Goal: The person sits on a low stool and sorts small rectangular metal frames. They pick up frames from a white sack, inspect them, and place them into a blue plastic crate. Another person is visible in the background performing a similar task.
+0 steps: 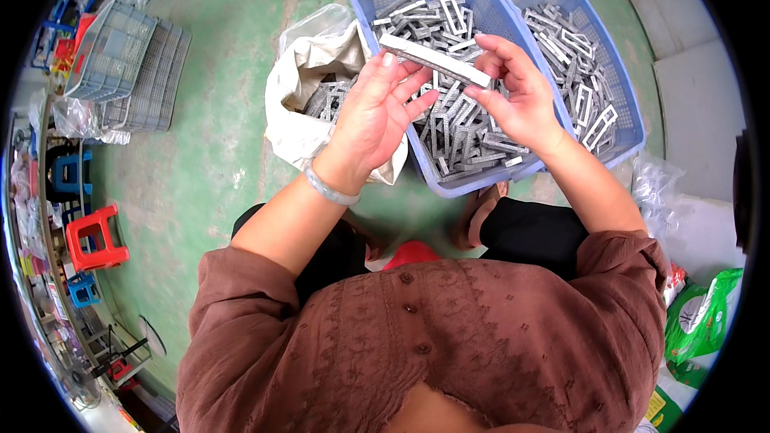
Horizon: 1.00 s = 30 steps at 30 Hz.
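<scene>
Fingers of the right hand [525,95] pinched one end of a silver bar [435,60] — the left hand [370,116] had loose fingers by the other end, gripping or not, I couldn't tell. The bar slanted, far left to near right, between both hands, over a blue basket [465,186] of grey frames [457,124] — a white sack [287,108] stood left

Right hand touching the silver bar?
Touching. The head view shows the right hand with its thumb against the silver bar, at the bar's right end.

Faces down from wearer's head, fisheye; shows brown blouse [489,337] close at six o'clock, left hand [375,112] beyond at twelve.
</scene>
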Available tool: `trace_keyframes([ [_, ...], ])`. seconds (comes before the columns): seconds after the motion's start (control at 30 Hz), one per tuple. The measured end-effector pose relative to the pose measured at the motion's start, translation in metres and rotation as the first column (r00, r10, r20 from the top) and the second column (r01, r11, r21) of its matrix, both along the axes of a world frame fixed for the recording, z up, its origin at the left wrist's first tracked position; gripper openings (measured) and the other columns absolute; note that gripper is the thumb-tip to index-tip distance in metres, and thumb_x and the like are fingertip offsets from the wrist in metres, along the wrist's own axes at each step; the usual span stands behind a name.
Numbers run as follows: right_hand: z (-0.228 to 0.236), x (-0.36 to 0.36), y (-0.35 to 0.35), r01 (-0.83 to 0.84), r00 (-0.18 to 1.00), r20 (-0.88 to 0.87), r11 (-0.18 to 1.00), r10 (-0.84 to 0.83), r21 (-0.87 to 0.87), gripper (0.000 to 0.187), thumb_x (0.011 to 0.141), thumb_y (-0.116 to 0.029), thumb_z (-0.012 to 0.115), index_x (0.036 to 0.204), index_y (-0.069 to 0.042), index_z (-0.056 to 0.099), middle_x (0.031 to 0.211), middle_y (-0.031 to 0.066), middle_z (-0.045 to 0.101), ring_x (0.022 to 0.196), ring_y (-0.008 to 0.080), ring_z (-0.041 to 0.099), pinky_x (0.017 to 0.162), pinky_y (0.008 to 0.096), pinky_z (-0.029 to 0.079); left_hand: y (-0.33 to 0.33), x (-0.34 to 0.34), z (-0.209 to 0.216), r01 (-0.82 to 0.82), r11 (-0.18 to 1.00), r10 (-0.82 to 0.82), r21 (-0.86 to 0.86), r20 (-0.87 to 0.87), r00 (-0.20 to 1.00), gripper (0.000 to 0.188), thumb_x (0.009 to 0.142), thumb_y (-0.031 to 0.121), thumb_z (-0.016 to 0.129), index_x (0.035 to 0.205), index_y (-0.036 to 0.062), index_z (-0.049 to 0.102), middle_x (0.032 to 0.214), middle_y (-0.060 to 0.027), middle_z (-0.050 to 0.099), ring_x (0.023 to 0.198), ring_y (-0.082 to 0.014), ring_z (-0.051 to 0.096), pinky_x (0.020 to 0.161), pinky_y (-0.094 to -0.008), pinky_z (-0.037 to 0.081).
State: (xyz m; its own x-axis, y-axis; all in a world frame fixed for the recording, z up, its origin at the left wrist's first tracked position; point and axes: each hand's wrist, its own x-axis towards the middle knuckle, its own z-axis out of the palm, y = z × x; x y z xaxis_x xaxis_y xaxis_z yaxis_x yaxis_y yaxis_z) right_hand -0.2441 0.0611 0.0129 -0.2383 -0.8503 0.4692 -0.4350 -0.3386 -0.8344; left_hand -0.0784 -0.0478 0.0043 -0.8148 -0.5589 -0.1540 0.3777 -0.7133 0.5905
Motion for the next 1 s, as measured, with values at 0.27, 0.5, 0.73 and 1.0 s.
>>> trace_keyframes([
  [0.27,0.011,0.009,-0.009,-0.176,0.782,-0.622,0.971,0.036,-0.165,0.063,0.059,0.006,0.063,0.118,-0.005,0.045,0.085,0.0111,0.051,0.078,0.0288,0.052,0.068,0.0352,0.045,-0.007,0.0,-0.007,0.028,0.984,-0.01,0.175,-0.105,0.994,0.037,0.092,0.039,0.036,0.11,0.0066,0.041,0.108,-0.0075,0.05,0.105,-0.0244,0.047,0.089,-0.0431,0.04],
  [0.5,-0.032,-0.035,-0.019,0.046,0.802,-0.595,0.998,-0.06,-0.039,0.069,0.062,-0.005,0.068,0.124,-0.006,0.039,0.107,0.0167,0.052,0.1,0.0337,0.05,0.087,0.0397,0.041,-0.019,0.007,-0.024,0.098,0.964,-0.056,0.246,-0.172,0.984,0.044,0.093,0.038,0.028,0.117,0.0031,0.04,0.124,-0.015,0.043,0.116,-0.0309,0.04,0.095,-0.0453,0.035],
  [0.73,-0.174,-0.141,-0.011,0.454,0.845,-0.533,0.597,-0.051,0.662,0.058,0.073,-0.001,0.059,0.125,-0.005,0.035,0.113,0.0186,0.051,0.108,0.0332,0.047,0.089,0.0382,0.04,-0.029,0.01,-0.04,0.101,0.95,-0.097,0.295,-0.027,0.995,0.044,0.093,0.041,0.03,0.116,0.0056,0.042,0.117,-0.0134,0.05,0.105,-0.0271,0.05,0.09,-0.04,0.039],
  [1.0,-0.2,-0.145,-0.062,0.509,0.769,-0.639,0.617,-0.012,0.6,0.073,0.071,-0.013,0.066,0.132,-0.009,0.027,0.132,0.0136,0.036,0.122,0.0293,0.033,0.099,0.0379,0.031,-0.024,0.0,-0.036,0.047,0.946,-0.058,0.322,0.025,0.998,0.046,0.092,0.043,0.031,0.12,0.008,0.041,0.105,-0.0165,0.054,0.102,-0.0316,0.052,0.092,-0.0524,0.038],
])
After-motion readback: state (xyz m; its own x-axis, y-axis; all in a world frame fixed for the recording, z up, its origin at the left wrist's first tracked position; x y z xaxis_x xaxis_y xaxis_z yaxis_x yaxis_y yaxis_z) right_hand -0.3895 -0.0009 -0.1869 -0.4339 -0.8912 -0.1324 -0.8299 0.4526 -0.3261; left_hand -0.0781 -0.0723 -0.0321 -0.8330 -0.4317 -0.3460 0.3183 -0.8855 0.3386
